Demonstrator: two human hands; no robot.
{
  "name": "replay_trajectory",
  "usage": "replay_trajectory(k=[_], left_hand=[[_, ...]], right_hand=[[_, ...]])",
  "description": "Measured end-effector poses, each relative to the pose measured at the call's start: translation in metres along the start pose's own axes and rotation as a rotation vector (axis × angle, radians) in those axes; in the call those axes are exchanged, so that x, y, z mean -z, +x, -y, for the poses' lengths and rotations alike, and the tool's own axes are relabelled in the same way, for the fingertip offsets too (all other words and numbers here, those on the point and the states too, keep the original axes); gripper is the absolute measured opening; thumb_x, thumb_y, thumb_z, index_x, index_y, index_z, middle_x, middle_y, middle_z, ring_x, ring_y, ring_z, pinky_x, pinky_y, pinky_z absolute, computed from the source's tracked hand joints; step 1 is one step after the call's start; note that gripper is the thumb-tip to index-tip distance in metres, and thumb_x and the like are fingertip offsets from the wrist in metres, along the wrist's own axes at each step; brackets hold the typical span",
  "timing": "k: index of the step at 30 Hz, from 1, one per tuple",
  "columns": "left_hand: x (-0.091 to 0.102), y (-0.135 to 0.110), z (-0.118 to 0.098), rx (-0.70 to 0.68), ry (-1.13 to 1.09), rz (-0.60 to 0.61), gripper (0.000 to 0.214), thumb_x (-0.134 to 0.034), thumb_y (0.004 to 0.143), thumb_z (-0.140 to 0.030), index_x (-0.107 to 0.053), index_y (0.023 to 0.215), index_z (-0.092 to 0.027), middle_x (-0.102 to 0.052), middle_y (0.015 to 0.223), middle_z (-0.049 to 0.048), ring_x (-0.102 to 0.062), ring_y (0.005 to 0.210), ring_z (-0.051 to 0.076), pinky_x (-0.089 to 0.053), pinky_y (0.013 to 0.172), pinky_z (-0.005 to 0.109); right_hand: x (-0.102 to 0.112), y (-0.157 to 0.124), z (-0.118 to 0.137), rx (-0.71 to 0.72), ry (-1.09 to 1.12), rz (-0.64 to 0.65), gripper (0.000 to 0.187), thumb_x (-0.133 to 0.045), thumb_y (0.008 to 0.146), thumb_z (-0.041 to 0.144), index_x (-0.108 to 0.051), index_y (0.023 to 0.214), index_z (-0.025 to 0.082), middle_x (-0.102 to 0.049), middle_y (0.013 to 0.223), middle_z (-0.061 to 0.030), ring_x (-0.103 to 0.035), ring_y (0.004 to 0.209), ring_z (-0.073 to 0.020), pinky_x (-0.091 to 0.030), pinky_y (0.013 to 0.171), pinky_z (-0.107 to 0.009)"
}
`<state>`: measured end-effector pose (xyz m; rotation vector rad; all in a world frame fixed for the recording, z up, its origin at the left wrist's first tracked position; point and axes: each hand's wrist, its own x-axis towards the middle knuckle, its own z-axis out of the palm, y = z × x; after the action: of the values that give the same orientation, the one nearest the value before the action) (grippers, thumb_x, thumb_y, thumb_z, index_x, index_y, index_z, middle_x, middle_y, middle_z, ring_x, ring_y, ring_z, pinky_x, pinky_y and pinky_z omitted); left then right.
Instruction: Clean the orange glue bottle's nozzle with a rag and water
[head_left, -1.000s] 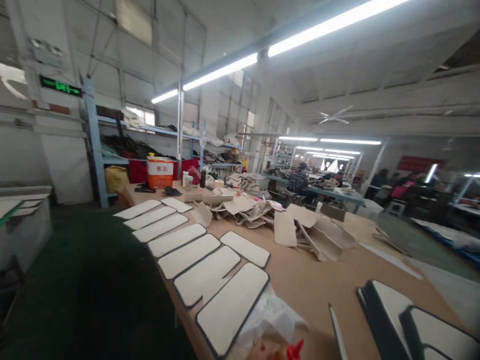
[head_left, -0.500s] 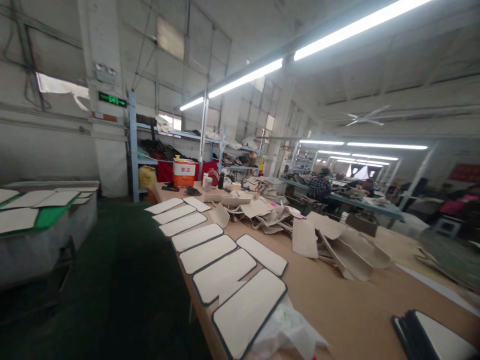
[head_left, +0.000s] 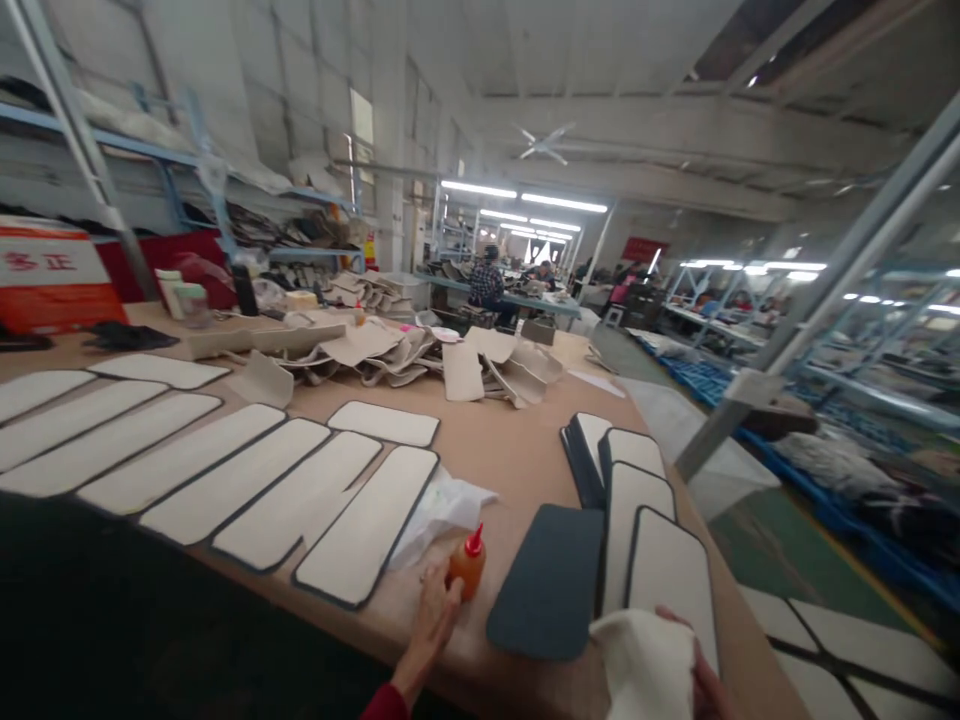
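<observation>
My left hand (head_left: pixel 436 612) is at the table's near edge, its fingers closed around the left side of a squeeze bottle (head_left: pixel 469 570) of amber glue. The bottle stands upright and has a red pointed cap. At the bottom right my right hand (head_left: pixel 703 672), partly cut off by the frame, grips a curled cream sheet (head_left: pixel 646 660). Between the hands lies a dark rounded panel (head_left: pixel 551 580). Beside it, cream panels with dark borders (head_left: pixel 675 570) overlap in a row. A crumpled white plastic bag (head_left: pixel 442 510) is behind the bottle.
More dark-edged cream panels (head_left: pixel 367 525) line the table's left side. A heap of loose cream pieces (head_left: pixel 375 345) spreads across the back. An orange-and-white box (head_left: pixel 56 275) stands far left. A slanted metal post (head_left: pixel 750 390) rises at the right. Several people sit at distant tables.
The view has swung right and closer to the table. Both my hands have come into view, the left at the glue bottle, the right with the cream sheet.
</observation>
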<state>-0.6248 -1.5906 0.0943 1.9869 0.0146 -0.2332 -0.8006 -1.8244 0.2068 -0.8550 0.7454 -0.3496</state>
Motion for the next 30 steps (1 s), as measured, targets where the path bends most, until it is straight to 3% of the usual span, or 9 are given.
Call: replay_trajectory(k=[2, 6, 11, 19, 24, 27, 28, 30], left_hand=[[0.001, 0.001, 0.001, -0.044, 0.016, -0.039, 0.054, -0.043, 0.069, -0.028, -0.055, 0.115, -0.003, -0.056, 0.121, 0.0193, -0.043, 0.122, 0.032, -0.027, 0.106, 0.042], [0.005, 0.001, 0.004, -0.13, 0.017, -0.095, 0.052, -0.046, 0.065, -0.034, -0.061, 0.108, -0.008, -0.061, 0.109, 0.016, -0.051, 0.111, 0.033, -0.036, 0.099, 0.044], [0.013, 0.001, 0.008, -0.186, 0.013, -0.108, 0.057, -0.051, 0.063, -0.044, -0.062, 0.106, -0.009, -0.062, 0.08, 0.0097, -0.058, 0.072, 0.027, -0.048, 0.076, 0.043], [0.018, 0.003, -0.002, -0.189, -0.013, -0.134, 0.05, -0.05, 0.064, -0.043, -0.062, 0.101, -0.012, -0.06, 0.071, 0.0033, -0.058, 0.069, 0.024, -0.049, 0.073, 0.04], [0.03, -0.02, -0.007, -0.227, -0.026, -0.192, 0.061, -0.046, 0.07, -0.05, -0.053, 0.117, -0.01, -0.058, 0.086, 0.0095, -0.058, 0.082, 0.028, -0.05, 0.074, 0.043], [0.019, -0.057, -0.019, -0.422, -0.028, -0.039, 0.057, -0.056, 0.069, -0.041, -0.053, 0.12, -0.016, -0.057, 0.112, 0.0145, -0.052, 0.107, 0.032, -0.044, 0.091, 0.045], [0.01, -0.071, -0.025, -0.52, -0.007, 0.131, 0.061, -0.06, 0.069, -0.037, -0.05, 0.125, -0.018, -0.051, 0.126, 0.0145, -0.045, 0.119, 0.032, -0.037, 0.1, 0.046], [-0.015, -0.096, -0.037, -0.664, 0.033, 0.341, 0.082, -0.066, 0.063, -0.029, -0.035, 0.137, -0.018, -0.034, 0.144, 0.013, -0.028, 0.132, 0.034, -0.026, 0.107, 0.048]], right_hand=[[-0.001, -0.002, -0.001, -0.079, 0.215, 0.014, 0.055, -0.081, 0.046, 0.034, -0.063, 0.097, 0.027, -0.072, 0.081, -0.0038, -0.068, 0.062, -0.0278, -0.053, 0.054, -0.04], [-0.007, -0.012, 0.0, -0.036, 0.329, -0.043, 0.044, -0.079, 0.046, 0.028, -0.068, 0.088, 0.025, -0.073, 0.074, -0.0025, -0.068, 0.062, -0.0265, -0.054, 0.059, -0.04], [-0.008, -0.021, 0.004, -0.016, 0.44, -0.114, 0.043, -0.08, 0.041, 0.02, -0.068, 0.083, 0.022, -0.073, 0.068, -0.0025, -0.067, 0.055, -0.0239, -0.054, 0.055, -0.036], [0.003, -0.022, -0.006, 0.012, 0.415, -0.136, 0.05, -0.08, 0.038, 0.02, -0.065, 0.087, 0.023, -0.074, 0.071, -0.0006, -0.068, 0.058, -0.0245, -0.054, 0.056, -0.036], [0.008, -0.023, -0.008, 0.065, 0.381, -0.14, 0.051, -0.08, 0.04, 0.025, -0.065, 0.088, 0.022, -0.073, 0.072, -0.0002, -0.067, 0.055, -0.0215, -0.053, 0.054, -0.032], [0.005, -0.024, -0.009, 0.098, 0.362, -0.129, 0.046, -0.079, 0.043, 0.028, -0.066, 0.087, 0.022, -0.073, 0.072, 0.0006, -0.068, 0.058, -0.0207, -0.054, 0.057, -0.031], [0.002, -0.025, -0.009, 0.1, 0.373, -0.115, 0.044, -0.079, 0.043, 0.028, -0.066, 0.085, 0.022, -0.073, 0.071, 0.0006, -0.068, 0.058, -0.0208, -0.054, 0.058, -0.032], [-0.004, -0.027, -0.009, 0.102, 0.403, -0.094, 0.041, -0.08, 0.043, 0.025, -0.067, 0.081, 0.021, -0.073, 0.068, 0.0002, -0.067, 0.056, -0.0198, -0.055, 0.057, -0.031]])
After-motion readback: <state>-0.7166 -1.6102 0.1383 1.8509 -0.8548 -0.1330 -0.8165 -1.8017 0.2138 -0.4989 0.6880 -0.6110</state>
